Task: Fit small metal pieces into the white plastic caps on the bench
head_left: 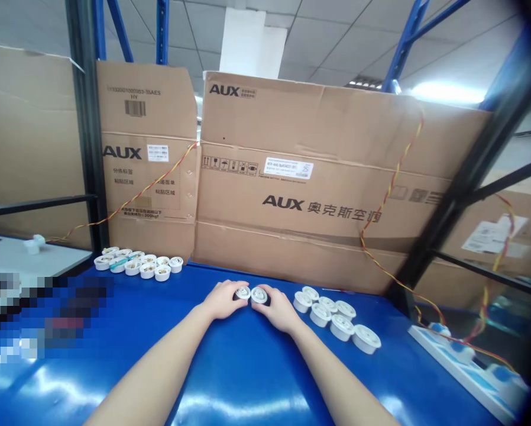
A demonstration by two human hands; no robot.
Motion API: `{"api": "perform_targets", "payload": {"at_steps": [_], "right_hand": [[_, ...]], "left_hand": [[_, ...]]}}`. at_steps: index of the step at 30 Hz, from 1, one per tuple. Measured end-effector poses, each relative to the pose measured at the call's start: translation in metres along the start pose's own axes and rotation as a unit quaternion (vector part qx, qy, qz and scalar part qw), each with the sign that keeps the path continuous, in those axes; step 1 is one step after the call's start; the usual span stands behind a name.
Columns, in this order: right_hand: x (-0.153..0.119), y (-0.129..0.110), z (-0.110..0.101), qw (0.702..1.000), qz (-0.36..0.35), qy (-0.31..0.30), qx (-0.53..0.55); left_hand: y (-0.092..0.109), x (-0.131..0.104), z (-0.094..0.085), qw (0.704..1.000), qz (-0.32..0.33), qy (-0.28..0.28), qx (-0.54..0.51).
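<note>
Near the far middle of the blue table, my left hand (223, 300) is closed around a small round white plastic part (242, 292). Beside it my right hand (279, 306) grips a second white round part (259, 295) of like size. The two parts are side by side, close to touching, with ringed faces turned toward me. To the right stands a group of several white round parts (342, 326) with closed, patterned tops. At the far left several open white cups (147, 270) hold small brass-coloured pieces, and a teal strip (120, 262) lies across some of them.
Tall cardboard sheets (336, 177) printed AUX wall off the back of the blue table (239, 378). Black posts (434, 248) stand at both sides. A white power strip (465, 373) with plugs and twisted red-yellow wires (385, 272) is at right. A blurred patch covers the left edge.
</note>
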State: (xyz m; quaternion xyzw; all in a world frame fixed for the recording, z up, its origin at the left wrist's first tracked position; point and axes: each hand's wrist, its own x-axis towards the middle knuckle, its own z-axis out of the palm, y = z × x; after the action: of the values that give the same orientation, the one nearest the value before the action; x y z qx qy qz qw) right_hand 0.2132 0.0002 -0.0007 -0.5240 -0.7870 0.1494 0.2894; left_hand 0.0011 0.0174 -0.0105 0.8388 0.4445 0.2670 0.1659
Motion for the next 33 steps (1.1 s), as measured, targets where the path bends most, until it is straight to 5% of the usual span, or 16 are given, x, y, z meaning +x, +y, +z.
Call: {"api": "perform_targets", "payload": {"at_steps": [6,10,17,23,26,30,33], "right_hand": [[0.002,0.007,-0.001,0.999,0.003,0.036,-0.007],[0.002,0.007,-0.006,0.994,-0.063,0.052,-0.077],[0.003,-0.01,-0.008,0.961,-0.164,0.009,-0.224],[0.004,-0.013,-0.007,0.952,-0.156,0.003,-0.262],[0.002,-0.012,-0.008,0.964,-0.102,-0.005,-0.246],[0.0,-0.006,-0.005,0.971,0.068,-0.017,-0.231],[-0.001,-0.004,-0.006,0.965,0.121,-0.02,-0.234]], "left_hand": [[0.0,-0.002,-0.001,0.997,0.009,0.055,-0.048],[0.001,-0.001,-0.006,0.992,0.066,0.107,0.021],[0.003,0.002,-0.014,0.952,0.197,0.037,0.232],[0.002,0.0,-0.018,0.951,0.203,0.036,0.229],[-0.001,0.0,-0.016,0.971,0.157,0.041,0.176],[-0.012,-0.003,-0.008,0.99,-0.037,0.086,0.103],[-0.016,-0.004,-0.005,0.986,-0.123,0.069,0.089]]}}
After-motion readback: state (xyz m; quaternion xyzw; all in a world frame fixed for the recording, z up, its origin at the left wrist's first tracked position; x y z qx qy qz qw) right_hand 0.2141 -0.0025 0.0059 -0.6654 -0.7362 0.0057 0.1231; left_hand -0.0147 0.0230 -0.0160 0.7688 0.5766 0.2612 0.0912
